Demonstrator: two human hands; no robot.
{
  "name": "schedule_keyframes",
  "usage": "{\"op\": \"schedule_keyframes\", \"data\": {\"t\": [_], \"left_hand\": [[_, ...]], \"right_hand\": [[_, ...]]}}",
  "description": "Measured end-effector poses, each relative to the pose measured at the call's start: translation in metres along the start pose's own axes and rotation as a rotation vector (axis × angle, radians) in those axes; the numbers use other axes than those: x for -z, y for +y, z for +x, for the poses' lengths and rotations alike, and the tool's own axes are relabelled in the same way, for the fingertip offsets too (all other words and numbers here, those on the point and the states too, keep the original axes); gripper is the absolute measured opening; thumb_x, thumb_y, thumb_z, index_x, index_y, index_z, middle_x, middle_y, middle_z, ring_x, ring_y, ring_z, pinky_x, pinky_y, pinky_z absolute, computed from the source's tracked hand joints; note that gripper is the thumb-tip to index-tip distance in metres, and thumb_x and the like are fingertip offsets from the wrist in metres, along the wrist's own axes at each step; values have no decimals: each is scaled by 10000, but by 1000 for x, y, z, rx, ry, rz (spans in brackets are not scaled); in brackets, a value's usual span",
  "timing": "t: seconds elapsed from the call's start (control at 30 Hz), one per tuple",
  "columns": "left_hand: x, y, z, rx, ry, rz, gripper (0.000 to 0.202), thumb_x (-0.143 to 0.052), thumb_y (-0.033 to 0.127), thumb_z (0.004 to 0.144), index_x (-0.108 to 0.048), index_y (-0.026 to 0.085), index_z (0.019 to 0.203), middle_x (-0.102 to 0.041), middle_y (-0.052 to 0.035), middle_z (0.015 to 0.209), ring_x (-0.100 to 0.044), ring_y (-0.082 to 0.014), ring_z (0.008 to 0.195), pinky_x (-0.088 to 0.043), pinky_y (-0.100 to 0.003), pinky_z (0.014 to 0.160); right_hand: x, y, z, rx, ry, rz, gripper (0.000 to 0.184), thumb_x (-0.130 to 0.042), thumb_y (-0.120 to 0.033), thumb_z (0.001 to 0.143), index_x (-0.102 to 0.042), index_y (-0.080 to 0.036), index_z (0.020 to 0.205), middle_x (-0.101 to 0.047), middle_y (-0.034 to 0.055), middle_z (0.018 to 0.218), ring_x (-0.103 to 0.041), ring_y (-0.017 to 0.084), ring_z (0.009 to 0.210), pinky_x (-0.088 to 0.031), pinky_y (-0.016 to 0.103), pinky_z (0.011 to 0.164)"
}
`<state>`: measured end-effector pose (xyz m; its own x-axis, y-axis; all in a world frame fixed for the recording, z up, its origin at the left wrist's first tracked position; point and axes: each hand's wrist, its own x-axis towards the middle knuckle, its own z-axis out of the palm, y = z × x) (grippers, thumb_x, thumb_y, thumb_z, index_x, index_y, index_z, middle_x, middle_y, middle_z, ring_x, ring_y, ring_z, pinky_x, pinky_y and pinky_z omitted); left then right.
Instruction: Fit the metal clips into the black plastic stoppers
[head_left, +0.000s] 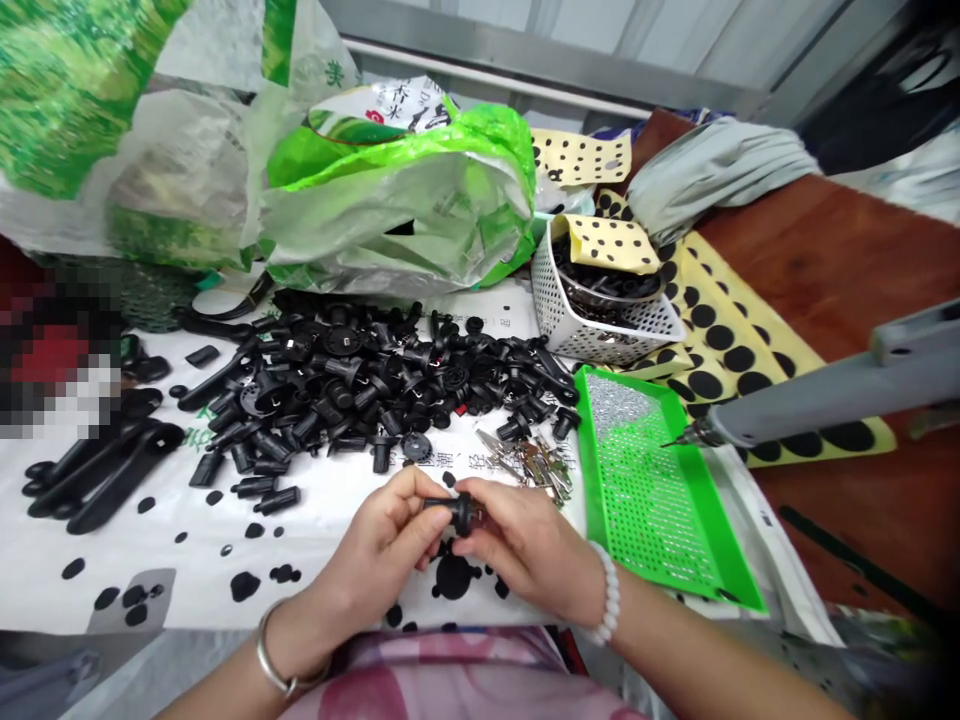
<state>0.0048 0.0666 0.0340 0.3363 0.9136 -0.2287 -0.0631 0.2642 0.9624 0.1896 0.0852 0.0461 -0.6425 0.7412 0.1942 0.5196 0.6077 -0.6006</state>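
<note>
Between my two hands is a small black plastic part [459, 513], a ribbed stem with a wider collar. My left hand [397, 530] pinches its stem end. On the collar end, the fingers of my right hand [517, 535] are closed, hiding part of it. A large heap of similar black plastic parts [345, 380] lies on the white sheet just beyond my hands. To the right of that heap is a small pile of metal pieces [536, 465]. Black round stickers [454, 577] are scattered on the sheet beneath my hands.
A green tray [675, 500] holding tiny silvery pieces stands on the right, with an electric screwdriver [795, 400] reaching over it. Behind are a white basket [555, 290], sheets of black dots [712, 330] and plastic bags [405, 210]. Long black handles [112, 460] lie left.
</note>
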Motion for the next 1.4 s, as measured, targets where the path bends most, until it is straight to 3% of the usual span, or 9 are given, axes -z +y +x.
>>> {"op": "schedule_keyframes", "data": {"t": [0.23, 0.33, 0.47, 0.57, 0.67, 0.8, 0.97, 1.13, 1.4], "left_hand": [[-3, -11, -11, -220, 73, 282, 134, -418, 276, 909, -526, 197, 895, -557, 19, 675, -491, -103, 567, -412, -203, 523], [0, -12, -9, -300, 112, 391, 131, -399, 246, 917, -524, 207, 915, -554, 32, 659, -505, -99, 551, -423, -195, 512], [17, 19, 8, -494, 293, 632, 141, -432, 216, 900, -534, 214, 998, -600, 14, 760, -573, -113, 631, -474, -216, 589], [38, 54, 27, -654, 539, 943, 211, -507, 229, 862, -552, 195, 1066, -617, -50, 962, -597, -184, 889, -483, -305, 806], [50, 74, 38, -759, 660, 1168, 302, -558, 249, 832, -557, 165, 1122, -563, -115, 1121, -514, -259, 1085, -414, -394, 945], [44, 59, 35, -790, 564, 1250, 251, -571, 239, 826, -583, 163, 1065, -582, -109, 1068, -551, -256, 1021, -430, -412, 919], [33, 28, 25, -777, 435, 1267, 173, -566, 226, 831, -595, 165, 990, -590, -98, 1007, -573, -247, 943, -441, -420, 863], [30, 22, 19, -769, 372, 1258, 165, -558, 203, 836, -581, 158, 993, -591, -99, 985, -567, -237, 914, -439, -408, 830], [27, 11, 7, -688, 343, 1216, 167, -543, 183, 844, -588, 138, 998, -587, -106, 994, -549, -235, 929, -431, -391, 830]], "right_hand": [[-19, -12, -6, -462, -94, 829, 260, -462, -412, 880, -513, -165, 945, -520, -39, 590, -446, 74, 440, -376, 183, 414], [-22, -13, -1, -548, -138, 941, 318, -479, -470, 852, -524, -156, 848, -507, -46, 541, -390, 54, 368, -307, 169, 352], [-8, -5, 7, -390, -27, 673, 333, -523, -437, 839, -576, -139, 980, -585, 1, 667, -501, 91, 509, -403, 211, 474], [6, 4, 9, -339, 108, 288, 323, -539, -379, 849, -579, -142, 1066, -630, 33, 778, -566, 130, 642, -449, 253, 593], [13, 13, 5, -313, 135, -122, 238, -520, -312, 866, -618, -147, 1008, -642, 55, 847, -595, 152, 722, -454, 265, 646], [17, 20, -1, -323, 75, -439, 207, -458, -230, 899, -633, -162, 986, -639, 58, 902, -606, 158, 783, -431, 258, 655], [28, 22, 2, -350, -3, -551, 203, -445, -205, 905, -642, -168, 930, -615, 54, 843, -561, 147, 676, -327, 270, 548], [32, 27, 23, -286, -139, -645, 153, -502, -112, 838, -637, -143, 771, -602, 74, 798, -534, 148, 631, -229, 282, 497], [14, 27, 46, -222, -250, -695, 183, -482, -7, 789, -636, -102, 765, -602, 135, 838, -577, 208, 701, -296, 292, 505]]}}
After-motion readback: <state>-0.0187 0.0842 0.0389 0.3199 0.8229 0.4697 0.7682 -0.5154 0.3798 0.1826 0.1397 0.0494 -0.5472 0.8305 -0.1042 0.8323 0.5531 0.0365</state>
